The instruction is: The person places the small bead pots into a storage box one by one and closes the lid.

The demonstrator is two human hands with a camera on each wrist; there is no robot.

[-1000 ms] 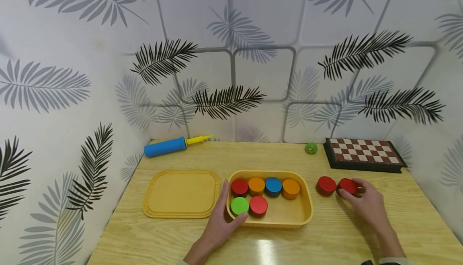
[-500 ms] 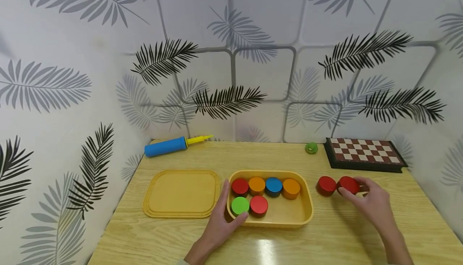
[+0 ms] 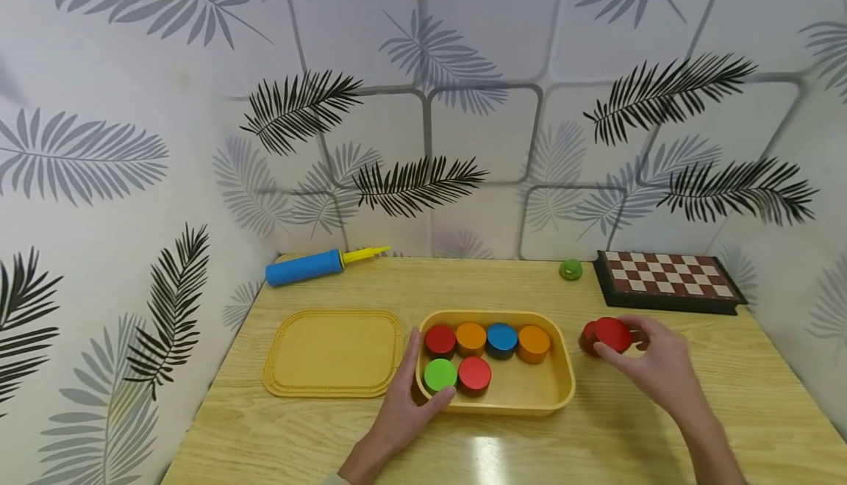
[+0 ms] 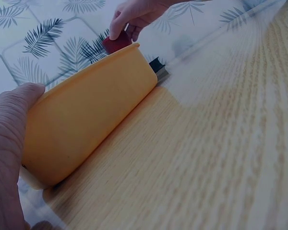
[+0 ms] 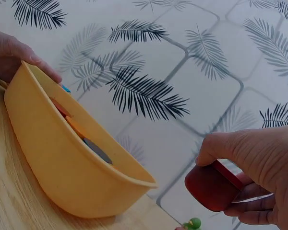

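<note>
My right hand (image 3: 662, 367) pinches a short red cylinder (image 3: 612, 334) between thumb and fingers, to the right of the yellow box (image 3: 529, 409). Partly hidden behind it is another red cylinder (image 3: 587, 339) on the table. The right wrist view shows the held cylinder (image 5: 209, 189) tilted, off the tabletop. With my left hand (image 3: 404, 411) I hold the box by its left end, thumb at the front wall. Inside, a red, an orange, a blue and an orange cylinder line the back; a green (image 3: 440, 374) and a red one (image 3: 474, 375) sit in front.
A flat yellow lid (image 3: 334, 353) lies left of the box. Along the back are a blue pump (image 3: 304, 268) with a yellow nozzle, a small green object (image 3: 570, 270) and a chequered board (image 3: 670, 279). A patterned wall stands behind the table.
My right hand has lifted the red cylinder and carried it left, over the other red cylinder. The left hand keeps its place on the box.
</note>
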